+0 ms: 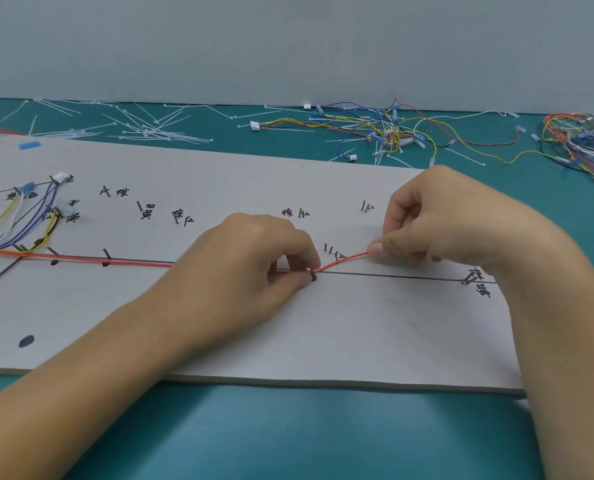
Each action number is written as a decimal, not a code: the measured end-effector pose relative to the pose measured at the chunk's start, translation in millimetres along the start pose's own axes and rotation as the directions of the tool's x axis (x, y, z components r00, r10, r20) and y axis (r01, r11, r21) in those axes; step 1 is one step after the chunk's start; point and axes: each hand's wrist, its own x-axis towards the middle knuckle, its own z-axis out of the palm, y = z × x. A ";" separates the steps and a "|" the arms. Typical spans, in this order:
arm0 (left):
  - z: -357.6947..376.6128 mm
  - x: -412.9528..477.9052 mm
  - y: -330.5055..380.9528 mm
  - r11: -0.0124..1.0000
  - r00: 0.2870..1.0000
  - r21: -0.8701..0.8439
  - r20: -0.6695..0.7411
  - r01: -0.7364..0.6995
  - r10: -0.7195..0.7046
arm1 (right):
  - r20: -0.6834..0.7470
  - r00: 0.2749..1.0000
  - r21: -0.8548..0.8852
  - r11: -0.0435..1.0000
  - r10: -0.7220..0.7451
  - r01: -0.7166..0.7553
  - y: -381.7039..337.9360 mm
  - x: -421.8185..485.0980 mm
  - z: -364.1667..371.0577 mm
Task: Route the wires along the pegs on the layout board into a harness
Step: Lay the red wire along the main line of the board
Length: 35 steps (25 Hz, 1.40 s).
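A grey layout board (358, 334) with a drawn black line, metal pegs and handwritten labels lies on the teal table. A red wire (81, 258) runs along the line from the left. My left hand (254, 268) pinches this wire down at a peg (313, 276) near the board's middle. From there the wire bends up to the right to my right hand (434, 220), which pinches its free end between thumb and forefinger. A pair of pegs (328, 248) stands just above the bent stretch. Several blue, yellow and white wires (29, 220) with connectors lie routed at the board's left.
Loose coloured wires (385, 129) with connectors lie tangled behind the board, another bundle (579, 143) at the far right. White cable ties (143, 126) are scattered at the back left. More pegs (364, 206) stand on the board; a wall closes the back.
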 end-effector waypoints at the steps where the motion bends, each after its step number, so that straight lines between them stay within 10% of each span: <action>1: 0.7 0.1 0.8 1.000 1.000 -0.008 -0.004 0.013 -0.013 | -0.022 1.000 0.001 1.000 0.006 -0.006 2.7 1.2 -2.2; 15: -3.2 -0.7 8.8 0.995 0.995 -0.034 0.026 0.097 -0.097 | -0.466 0.885 0.219 0.968 -0.009 0.125 3.2 29.9 22.5; 35: -6.1 -4.4 8.7 0.997 0.998 -0.063 0.044 0.052 -0.049 | -0.359 0.933 0.104 0.994 0.015 0.024 0.9 36.9 28.2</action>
